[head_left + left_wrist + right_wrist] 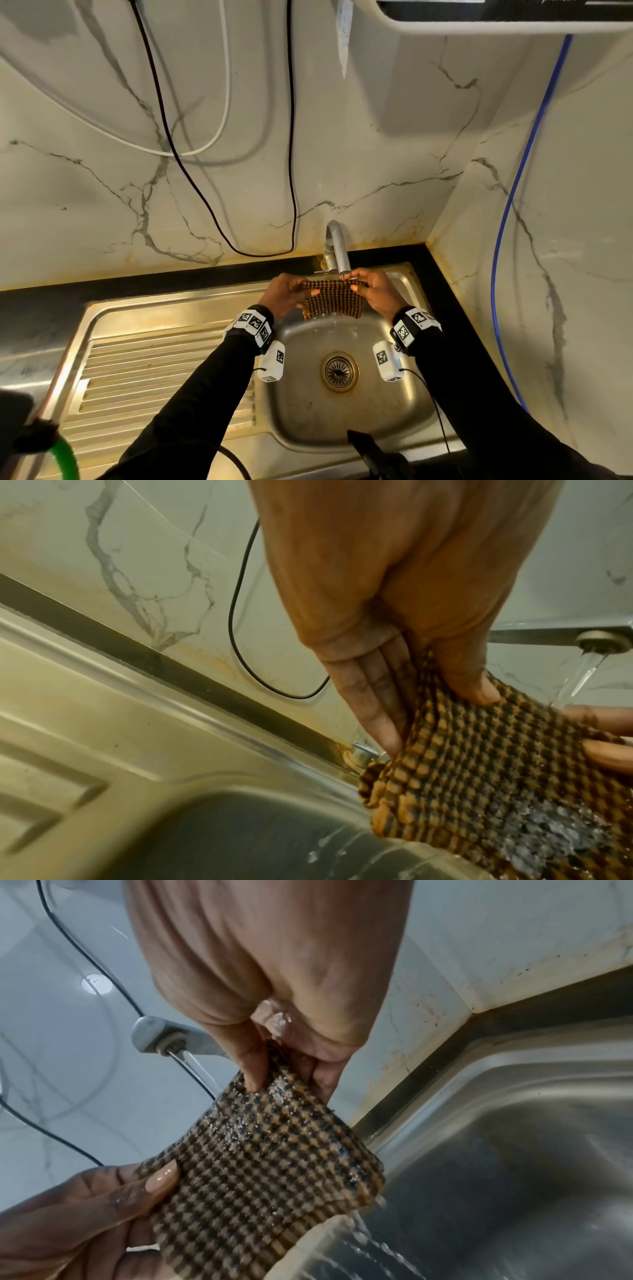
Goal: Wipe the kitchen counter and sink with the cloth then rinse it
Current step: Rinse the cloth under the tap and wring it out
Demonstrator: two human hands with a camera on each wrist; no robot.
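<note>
The brown-and-black checked cloth (331, 298) hangs spread directly under the spout of the tap (337, 248), over the back of the sink bowl (301, 404), with water running onto its upper edge and off its lower corner, as I watch from the remote station. I read this as the rinsing step, near the end of the task. The left hand (286, 296) pinches the cloth's edge on the side away from the corner wall, thumb on the near face and fingers straight behind it; the right hand (375, 291) pinches the opposite top edge, thumb in front and fingers behind. Held taut between the two grips, the fabric meets the stream flat, which I judge lets water pass through the weave rather than pool in folds, and the runoff falls into the bowl instead of onto the counter (44, 305).

Below the tap, in the middle of the bowl floor, sits the drain strainer (339, 371), uncovered. To the left of the tap lies the ribbed draining board (154, 373). Behind the tap rises the marble-patterned wall (376, 137), with a black cable (293, 154) looping down close to the tap's base and a white cable (224, 102) further left. A blue hose (513, 205) runs down the side wall right of the tap. Nothing lies between cloth and stream; the black cable's loop, just left of the tap, hangs nearest the splashing.
</note>
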